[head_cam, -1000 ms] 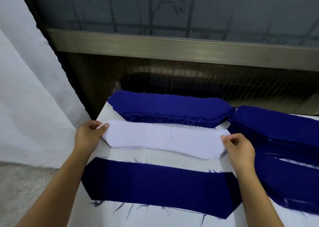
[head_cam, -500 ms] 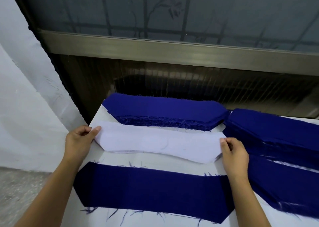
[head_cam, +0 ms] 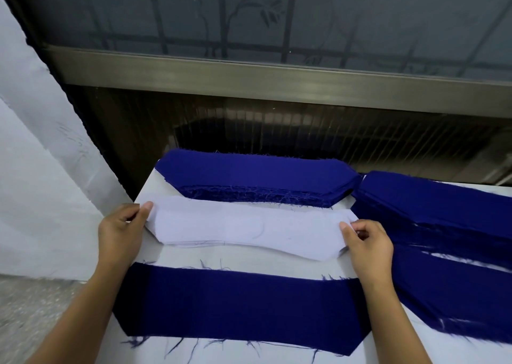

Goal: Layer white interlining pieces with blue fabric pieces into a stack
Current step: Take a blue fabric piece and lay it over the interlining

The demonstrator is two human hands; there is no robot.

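Interlining piece (head_cam: pixel 249 229), white, is held stretched left to right, each end pinched, one by the left hand (head_cam: pixel 122 233), one by the right hand (head_cam: pixel 368 244); the blue fabric piece (head_cam: pixel 238 305) lies parallel, nearer, on the tabletop (head_cam: pixel 249 261).

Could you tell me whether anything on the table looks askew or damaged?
Nothing serious. The near blue fabric piece has loose threads straggling from its long edges, and the blue pieces on the right lie unevenly overlapped, with a pale gap showing between them. The white interlining lies flat.
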